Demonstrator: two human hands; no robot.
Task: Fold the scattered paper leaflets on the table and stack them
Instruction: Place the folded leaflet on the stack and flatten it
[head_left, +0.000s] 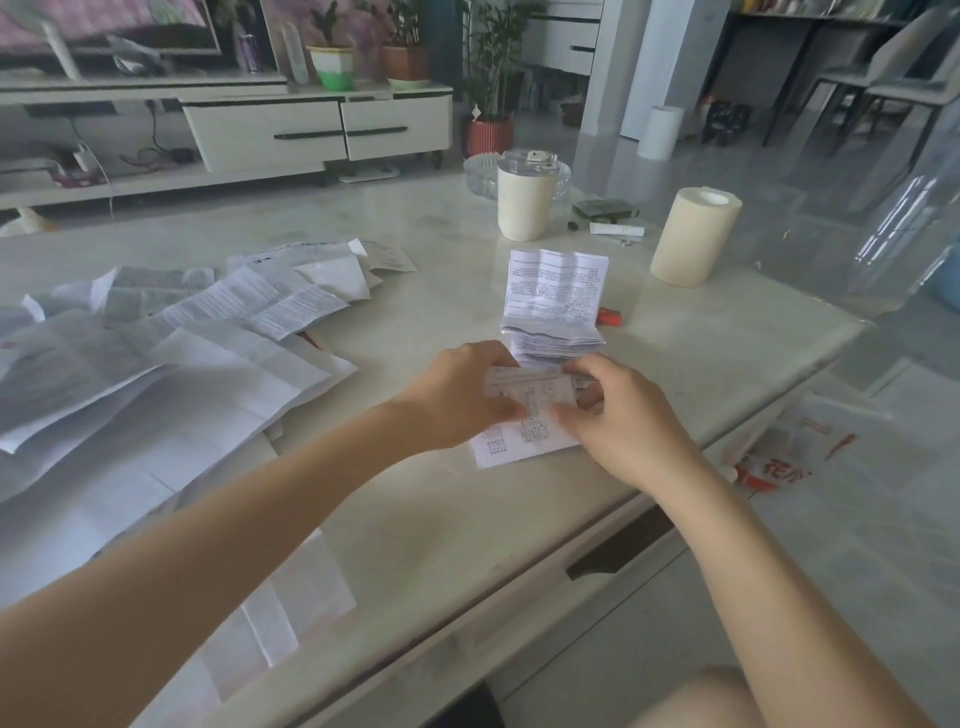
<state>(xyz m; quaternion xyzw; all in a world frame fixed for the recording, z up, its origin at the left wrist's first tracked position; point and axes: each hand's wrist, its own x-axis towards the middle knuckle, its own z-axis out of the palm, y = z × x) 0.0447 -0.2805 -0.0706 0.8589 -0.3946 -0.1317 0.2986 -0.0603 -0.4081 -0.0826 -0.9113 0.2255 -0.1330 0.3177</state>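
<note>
Both hands meet over the near-right part of the worktop. The left hand and the right hand share one small leaflet; each grip is pressed together, pinching a side of it, left edge and right edge. The top part of the leaflet is bent over toward the person, while its lower part lies flat on the worktop.

Just beyond the hands, at twelve o'clock, sits the stack of folded leaflets, the top one half sprung open and standing. A red lighter lies just beside the stack at three o'clock. At nine o'clock from the hands, unfolded leaflets sprawl in overlapping layers. Farther back stand a cream cup and, at one o'clock, a paper roll.
</note>
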